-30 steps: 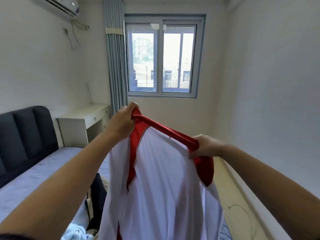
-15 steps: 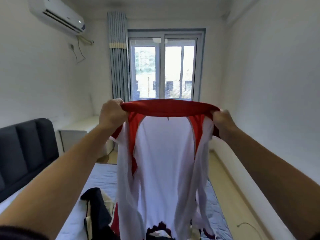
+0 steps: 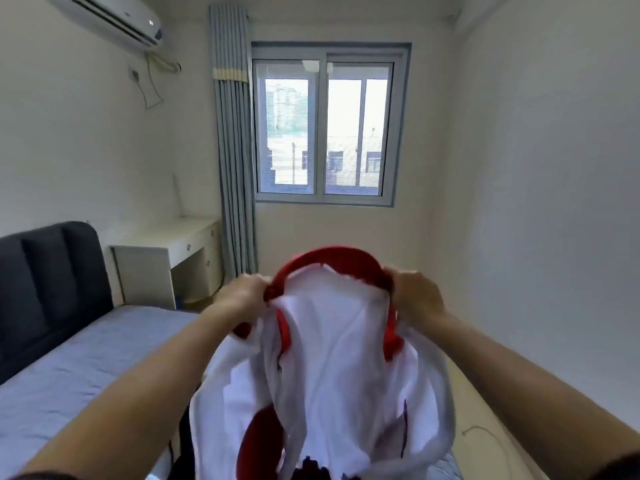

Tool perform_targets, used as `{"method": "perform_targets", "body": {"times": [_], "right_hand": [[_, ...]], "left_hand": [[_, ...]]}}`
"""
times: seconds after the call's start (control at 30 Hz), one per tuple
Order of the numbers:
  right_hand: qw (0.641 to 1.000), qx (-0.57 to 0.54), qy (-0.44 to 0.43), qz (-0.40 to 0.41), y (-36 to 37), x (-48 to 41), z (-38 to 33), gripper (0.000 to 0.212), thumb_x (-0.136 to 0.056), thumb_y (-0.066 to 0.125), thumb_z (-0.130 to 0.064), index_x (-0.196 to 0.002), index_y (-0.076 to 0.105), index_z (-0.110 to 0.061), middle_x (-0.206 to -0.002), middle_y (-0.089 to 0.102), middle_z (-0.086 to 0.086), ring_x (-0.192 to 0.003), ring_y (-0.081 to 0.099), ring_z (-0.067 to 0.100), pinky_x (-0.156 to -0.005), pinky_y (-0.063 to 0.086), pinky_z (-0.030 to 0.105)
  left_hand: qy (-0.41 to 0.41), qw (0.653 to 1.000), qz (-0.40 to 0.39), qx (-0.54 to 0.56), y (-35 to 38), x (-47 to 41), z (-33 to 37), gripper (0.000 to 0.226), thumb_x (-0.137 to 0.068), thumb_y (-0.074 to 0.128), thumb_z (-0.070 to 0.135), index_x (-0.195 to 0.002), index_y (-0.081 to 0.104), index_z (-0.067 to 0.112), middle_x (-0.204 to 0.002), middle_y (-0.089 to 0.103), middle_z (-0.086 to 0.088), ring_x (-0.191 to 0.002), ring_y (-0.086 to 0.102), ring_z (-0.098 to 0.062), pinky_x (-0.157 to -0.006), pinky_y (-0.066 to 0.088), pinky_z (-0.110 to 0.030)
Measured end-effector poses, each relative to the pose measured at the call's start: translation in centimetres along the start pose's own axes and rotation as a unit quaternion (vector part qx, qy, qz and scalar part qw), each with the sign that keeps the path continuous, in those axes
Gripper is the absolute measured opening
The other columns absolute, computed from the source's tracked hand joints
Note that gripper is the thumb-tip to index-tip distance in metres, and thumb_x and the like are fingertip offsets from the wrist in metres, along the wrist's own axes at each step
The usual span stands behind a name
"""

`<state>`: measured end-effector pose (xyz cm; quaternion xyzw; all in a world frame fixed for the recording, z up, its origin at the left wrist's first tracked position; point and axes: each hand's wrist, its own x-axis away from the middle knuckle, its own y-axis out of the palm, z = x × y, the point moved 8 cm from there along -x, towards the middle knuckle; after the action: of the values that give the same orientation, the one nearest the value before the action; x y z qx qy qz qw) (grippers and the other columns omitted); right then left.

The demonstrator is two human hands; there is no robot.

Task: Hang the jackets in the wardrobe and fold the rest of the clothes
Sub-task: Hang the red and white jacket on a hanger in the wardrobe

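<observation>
Now I hold the white-and-red top (image 3: 332,358) raised above the bed (image 3: 86,368); my left hand (image 3: 242,294) and right hand (image 3: 415,296) each pinch its red band (image 3: 325,254) at opposite ends; I judge this lets the cloth hang straight for folding.

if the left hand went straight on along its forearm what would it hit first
The left hand grips the white and red top; beyond it the line looks free as far as the wall below the window, though depth is unclear.

left hand (image 3: 242,294) + right hand (image 3: 417,294) | grip white-red garment (image 3: 332,358) | above bed (image 3: 86,368)
</observation>
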<state>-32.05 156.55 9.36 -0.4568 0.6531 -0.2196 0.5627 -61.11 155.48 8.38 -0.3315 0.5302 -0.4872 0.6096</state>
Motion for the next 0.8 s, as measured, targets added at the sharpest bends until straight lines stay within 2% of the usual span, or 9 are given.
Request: {"method": "perform_targets", "body": {"times": [0.03, 0.07, 0.13, 0.27, 0.33, 0.4, 0.57, 0.67, 0.8], "right_hand": [[0.983, 0.091, 0.033, -0.158, 3.3, 2.1, 0.9, 0.022, -0.085, 0.051, -0.021, -0.103, 0.063, -0.020, -0.100, 0.069, 0.009, -0.088, 0.067, 0.028, -0.069, 0.049, 0.032], [0.962, 0.122, 0.063, -0.235, 4.9, 3.5, 1.9, 0.025, -0.085, 0.049, -0.016, -0.105, 0.064, -0.019, -0.107, 0.068, 0.010, -0.095, 0.066, 0.029, -0.075, 0.051, 0.033], [0.980, 0.047, 0.074, -0.177, 3.0, 2.1, 2.1, 0.030, -0.086, 0.045, -0.013, -0.107, 0.066, -0.020, -0.111, 0.067, 0.011, -0.102, 0.063, 0.030, -0.083, 0.051, 0.034], [0.986, -0.102, 0.099, 0.083, -2.7, 0.1, 1.4, 0.033, -0.083, 0.049, -0.011, -0.107, 0.065, -0.027, -0.093, 0.071, 0.007, -0.086, 0.065, 0.030, -0.067, 0.044, 0.029], [0.991, -0.003, 0.136, -0.005, 0.4, 1.3, 2.2, 0.029, -0.090, 0.045, -0.018, -0.112, 0.064, -0.023, -0.103, 0.070, 0.009, -0.092, 0.065, 0.030, -0.072, 0.047, 0.033], [0.964, 0.015, 0.177, -0.197, 4.5, 4.6, 3.4, 0.031, -0.090, 0.044, -0.012, -0.112, 0.066, -0.013, -0.108, 0.068, 0.011, -0.100, 0.064, 0.030, -0.078, 0.049, 0.030], [0.873, -0.348, 0.304, -0.155, 1.2, 4.7, 3.4, 0.021, -0.089, 0.043, 0.006, -0.082, 0.063, 0.001, -0.049, 0.058, 0.006, -0.045, 0.056, 0.020, -0.039, 0.043, 0.019], [0.767, -0.526, 0.335, -0.147, -1.0, 5.0, 0.7, 0.026, -0.094, 0.040, 0.003, -0.072, 0.053, -0.004, -0.050, 0.058, 0.009, -0.034, 0.056, 0.014, -0.032, 0.044, 0.019], [0.666, -0.678, 0.279, -0.137, -4.8, 4.4, -2.6, 0.034, -0.095, 0.033, 0.003, -0.066, 0.049, -0.004, -0.040, 0.053, 0.004, -0.034, 0.055, 0.009, -0.036, 0.046, 0.017]], "left_hand": [[-0.023, 0.987, -0.151, -0.056, 3.4, 1.1, -0.8, 0.007, -0.080, 0.058, 0.010, -0.084, 0.063, 0.014, -0.080, 0.063, -0.003, -0.071, 0.061, -0.021, -0.060, 0.050, -0.031], [-0.023, 0.982, -0.180, -0.059, 3.8, 1.6, -1.1, 0.010, -0.076, 0.056, 0.006, -0.078, 0.062, 0.013, -0.079, 0.062, -0.005, -0.075, 0.061, -0.023, -0.062, 0.048, -0.029], [-0.018, 0.998, -0.013, 0.051, -0.4, -0.1, -1.1, 0.019, -0.072, 0.058, 0.000, -0.064, 0.055, 0.017, -0.072, 0.062, -0.008, -0.074, 0.060, -0.027, -0.062, 0.043, -0.029], [0.001, 0.944, 0.300, 0.136, -7.0, 1.9, -0.9, 0.014, -0.081, 0.062, 0.010, -0.068, 0.058, 0.016, -0.056, 0.052, 0.004, -0.050, 0.047, -0.016, -0.046, 0.031, -0.023], [-0.014, 0.996, 0.083, -0.010, -1.4, 1.9, -0.3, 0.008, -0.085, 0.058, 0.014, -0.089, 0.065, 0.014, -0.076, 0.060, -0.001, -0.063, 0.060, -0.022, -0.051, 0.043, -0.027], [-0.096, 0.985, -0.140, 0.018, 3.9, 3.8, -1.7, 0.016, -0.080, 0.058, 0.006, -0.091, 0.064, 0.015, -0.080, 0.062, -0.004, -0.071, 0.065, -0.023, -0.054, 0.045, -0.024], [-0.212, 0.914, -0.041, 0.342, -0.2, 3.0, -3.4, 0.006, -0.075, 0.062, 0.002, -0.070, 0.063, 0.004, -0.066, 0.060, -0.014, -0.057, 0.058, -0.025, -0.056, 0.048, -0.026], [-0.277, 0.822, -0.056, 0.495, -1.3, 4.4, -2.5, 0.007, -0.081, 0.059, 0.009, -0.079, 0.062, 0.002, -0.065, 0.061, -0.014, -0.051, 0.057, -0.025, -0.047, 0.047, -0.026], [-0.212, 0.733, -0.050, 0.644, -4.4, 4.7, 0.7, 0.017, -0.087, 0.052, 0.013, -0.073, 0.056, 0.006, -0.056, 0.058, -0.010, -0.046, 0.058, -0.019, -0.049, 0.052, -0.026]]}}
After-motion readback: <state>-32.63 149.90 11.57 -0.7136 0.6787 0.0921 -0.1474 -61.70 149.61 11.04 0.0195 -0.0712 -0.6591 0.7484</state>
